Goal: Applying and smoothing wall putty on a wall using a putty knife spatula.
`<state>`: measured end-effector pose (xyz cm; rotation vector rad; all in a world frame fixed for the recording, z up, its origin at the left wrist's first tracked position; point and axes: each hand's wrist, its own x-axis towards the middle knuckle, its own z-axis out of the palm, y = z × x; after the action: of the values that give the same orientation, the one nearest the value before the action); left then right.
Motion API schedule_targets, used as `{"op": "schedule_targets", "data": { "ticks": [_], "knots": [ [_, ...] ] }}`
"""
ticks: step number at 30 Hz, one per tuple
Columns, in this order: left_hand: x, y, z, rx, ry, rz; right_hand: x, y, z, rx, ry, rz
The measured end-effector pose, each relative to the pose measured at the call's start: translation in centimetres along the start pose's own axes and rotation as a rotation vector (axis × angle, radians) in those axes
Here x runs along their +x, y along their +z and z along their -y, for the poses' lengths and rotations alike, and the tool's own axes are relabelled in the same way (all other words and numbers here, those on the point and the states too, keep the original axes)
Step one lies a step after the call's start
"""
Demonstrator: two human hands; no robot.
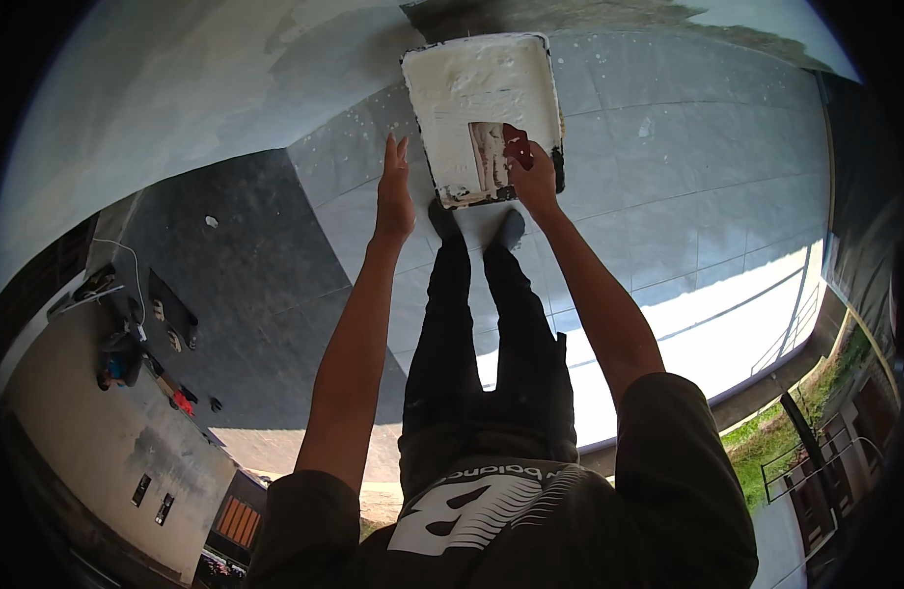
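My right hand (536, 185) grips the reddish-brown handle of a wide putty knife (489, 157), whose flat blade is smeared with white. The blade is over the lower right part of a tray (418, 113) coated with thick white paste, which has ridges and drag marks. From this view I cannot tell how firmly the blade touches the paste. To the left of the tray, my left hand (395, 196) is raised with its fingers stretched out, holding nothing and apart from the tray's edge. My feet (509, 228) show just below the tray.
A pale wall (226, 98) with grey patches curves along the upper left. Light grey tiles (658, 147) with white specks lie to the right, dark flooring (246, 255) to the left. Sandals (174, 329) and assorted items lie at the far left. A metal railing (815, 461) stands lower right.
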<state>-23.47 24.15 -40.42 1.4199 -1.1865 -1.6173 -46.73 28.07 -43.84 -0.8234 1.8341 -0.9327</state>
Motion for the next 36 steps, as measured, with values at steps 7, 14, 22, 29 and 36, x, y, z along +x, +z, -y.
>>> {"op": "schedule_targets", "data": {
  "ticks": [7,14,22,29,36],
  "knots": [
    [2.4,0.1,6.1,-0.020,-0.087,0.001,3.1,5.9,-3.7,-0.036,-0.080,-0.049],
    [2.9,0.6,8.6,-0.059,-0.145,0.017,4.1,7.6,-5.6,-0.018,-0.095,-0.073],
    [2.8,1.1,9.0,-0.098,-0.125,-0.014,4.3,8.6,-5.8,-0.004,-0.122,-0.053],
    [2.6,1.7,8.5,-0.100,-0.120,-0.017,4.2,9.7,-6.1,0.047,-0.051,-0.005],
    [2.5,1.6,8.0,-0.110,-0.138,-0.025,4.2,9.1,-4.4,0.165,-0.004,-0.002]
  ]
}}
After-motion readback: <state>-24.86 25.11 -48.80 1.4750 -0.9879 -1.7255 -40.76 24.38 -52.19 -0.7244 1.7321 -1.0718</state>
